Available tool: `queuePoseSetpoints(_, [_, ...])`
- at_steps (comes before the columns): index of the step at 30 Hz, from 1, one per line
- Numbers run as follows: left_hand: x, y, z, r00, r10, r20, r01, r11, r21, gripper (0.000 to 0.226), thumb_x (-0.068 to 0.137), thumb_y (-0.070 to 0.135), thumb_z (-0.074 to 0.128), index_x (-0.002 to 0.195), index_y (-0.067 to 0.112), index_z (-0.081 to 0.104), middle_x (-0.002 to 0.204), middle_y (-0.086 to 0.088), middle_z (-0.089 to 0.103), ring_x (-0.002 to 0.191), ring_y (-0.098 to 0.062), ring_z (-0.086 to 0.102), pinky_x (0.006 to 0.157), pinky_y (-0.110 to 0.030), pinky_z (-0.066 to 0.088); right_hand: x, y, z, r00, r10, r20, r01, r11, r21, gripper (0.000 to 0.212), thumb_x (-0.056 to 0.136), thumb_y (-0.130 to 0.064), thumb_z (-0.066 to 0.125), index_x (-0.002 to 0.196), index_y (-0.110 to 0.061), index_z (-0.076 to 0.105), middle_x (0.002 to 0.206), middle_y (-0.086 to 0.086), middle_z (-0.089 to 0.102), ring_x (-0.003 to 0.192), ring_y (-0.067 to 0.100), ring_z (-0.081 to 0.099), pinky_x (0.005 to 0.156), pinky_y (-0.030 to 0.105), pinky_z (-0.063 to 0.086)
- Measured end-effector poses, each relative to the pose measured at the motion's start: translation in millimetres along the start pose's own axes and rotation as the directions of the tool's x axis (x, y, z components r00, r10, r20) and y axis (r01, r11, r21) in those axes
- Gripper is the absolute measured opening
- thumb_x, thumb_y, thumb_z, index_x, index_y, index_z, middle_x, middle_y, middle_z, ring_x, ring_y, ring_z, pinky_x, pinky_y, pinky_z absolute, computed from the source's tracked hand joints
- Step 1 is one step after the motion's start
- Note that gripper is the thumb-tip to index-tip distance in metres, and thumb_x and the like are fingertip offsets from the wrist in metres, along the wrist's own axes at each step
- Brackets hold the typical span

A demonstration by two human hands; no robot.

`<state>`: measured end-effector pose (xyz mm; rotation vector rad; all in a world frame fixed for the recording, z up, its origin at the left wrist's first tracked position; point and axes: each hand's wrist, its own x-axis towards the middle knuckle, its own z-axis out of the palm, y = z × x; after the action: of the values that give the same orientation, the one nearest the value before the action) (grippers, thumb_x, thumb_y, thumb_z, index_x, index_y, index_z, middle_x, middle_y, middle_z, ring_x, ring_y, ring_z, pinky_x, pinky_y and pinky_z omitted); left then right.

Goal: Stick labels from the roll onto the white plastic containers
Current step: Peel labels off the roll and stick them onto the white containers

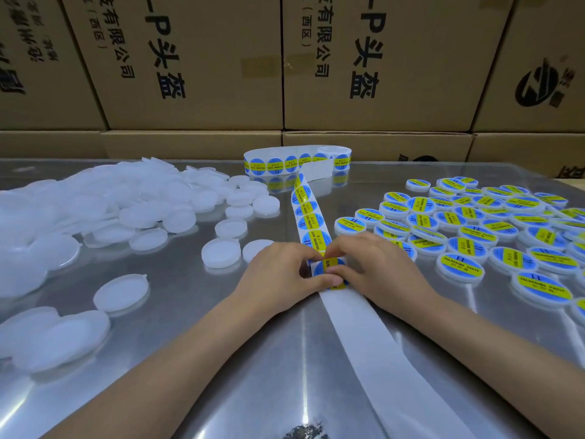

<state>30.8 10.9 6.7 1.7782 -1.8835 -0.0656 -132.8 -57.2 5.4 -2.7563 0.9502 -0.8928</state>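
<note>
pinching one round glossy label (pixel 329 270) between left hand (pixel 278 274) and right hand (pixel 376 267) fingertips.

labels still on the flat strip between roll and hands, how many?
5 on the strip, in one line from the roll down to the hands; the nearest is partly covered by fingers. A sixth label sits under both hands.

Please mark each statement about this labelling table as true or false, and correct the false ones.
1. The unlabelled white containers lie on the person's left. True.
2. The label roll stands at the far edge of the table. True.
3. The left hand rests idle, away from the strip. False: both hands meet at one label.
4. The labelled containers are stacked in a box. False: they lie loose on the table.
</note>
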Motion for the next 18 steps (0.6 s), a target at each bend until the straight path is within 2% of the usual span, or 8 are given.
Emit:
queuePoseSetpoints(4, [-2,2,-4,1.0,-0.005,0.023,0.006,1.0,-0.019,0.054,0.066,0.079,0.056,0.085,0.03,0.069,0.053,0.004,0.042,0.057,-0.009,0.042,0.049,-0.024,0.027,-3,-4,-3,0.993,-0.086,-0.076,0.09,0.995,0.047,0.011,0.083,-0.032,0.068,0.086,-0.021,0.066,0.089,-0.003,0.067,0.095,0.018,0.057,0.075,0.043,0.047])
queuePoseSetpoints(6, [-2,4,-8,0.998,-0.002,0.064,0.005,0.999,-0.044,0.06,0.063,0.085,0.047,0.082,0.032,0.067,0.052,0.005,0.04,0.055,-0.01,0.04,0.049,-0.026,0.028,-3,-7,-5,0.991,-0.019,-0.129,0.043,0.982,0.184,0.019,0.085,-0.037,0.064,0.079,-0.019,0.061,0.088,-0.006,0.067,0.092,0.015,0.057,0.079,0.039,0.046])
queuePoseSetpoints(8, [-3,6,-12,0.993,0.012,0.117,0.0,0.995,-0.101,0.064,0.067,0.086,0.032,0.076,0.031,0.064,0.056,0.003,0.045,0.058,-0.013,0.043,0.054,-0.033,0.036,0,-9,-7,0.981,0.116,-0.152,-0.047,0.916,0.399,0.031,0.089,-0.041,0.056,0.078,-0.012,0.061,0.085,-0.003,0.067,0.089,0.018,0.058,0.08,0.036,0.045])
queuePoseSetpoints(10, [-4,5,-14,0.986,0.041,0.159,-0.021,0.991,-0.13,0.069,0.073,0.083,0.02,0.079,0.031,0.065,0.072,-0.003,0.06,0.071,-0.018,0.053,0.069,-0.044,0.046,1,-11,-10,0.963,0.232,-0.137,-0.112,0.807,0.581,0.044,0.09,-0.046,0.05,0.081,-0.006,0.065,0.084,0.003,0.068,0.087,0.019,0.061,0.078,0.029,0.045])
queuePoseSetpoints(11, [-4,4,-14,0.984,0.047,0.169,-0.025,0.991,-0.128,0.075,0.074,0.081,0.015,0.086,0.029,0.067,0.081,-0.004,0.065,0.078,-0.021,0.057,0.076,-0.046,0.046,1,-13,-12,0.95,0.285,-0.124,-0.137,0.743,0.655,0.047,0.089,-0.049,0.048,0.081,-0.007,0.068,0.085,0.001,0.069,0.086,0.013,0.062,0.075,0.022,0.045])
queuePoseSetpoints(13, [-4,2,-14,0.984,0.031,0.176,-0.008,0.991,-0.134,0.084,0.074,0.081,0.008,0.098,0.028,0.068,0.093,-0.005,0.069,0.089,-0.02,0.06,0.083,-0.044,0.046,2,-15,-16,0.918,0.386,-0.088,-0.186,0.617,0.765,0.047,0.088,-0.055,0.046,0.071,-0.02,0.072,0.086,-0.002,0.07,0.083,0.0,0.061,0.073,0.013,0.043])
queuePoseSetpoints(16, [-4,1,-14,0.986,0.0,0.169,0.028,0.986,-0.166,0.082,0.077,0.081,0.013,0.1,0.026,0.068,0.097,0.0,0.069,0.093,-0.015,0.059,0.086,-0.038,0.046,6,-18,-21,0.884,0.464,0.061,-0.268,0.395,0.879,0.052,0.078,-0.065,0.04,0.05,-0.029,0.066,0.09,0.004,0.072,0.082,0.003,0.064,0.07,0.021,0.048])
queuePoseSetpoints(18, [-2,-3,-14,0.997,-0.045,0.069,0.056,0.983,-0.172,0.056,0.086,0.071,0.035,0.105,0.03,0.068,0.104,0.01,0.067,0.098,-0.008,0.057,0.087,-0.03,0.045,6,-18,-23,0.877,0.457,0.147,-0.289,0.258,0.922,0.048,0.073,-0.064,0.042,0.051,-0.026,0.063,0.09,0.001,0.073,0.085,0.006,0.066,0.074,0.027,0.052])
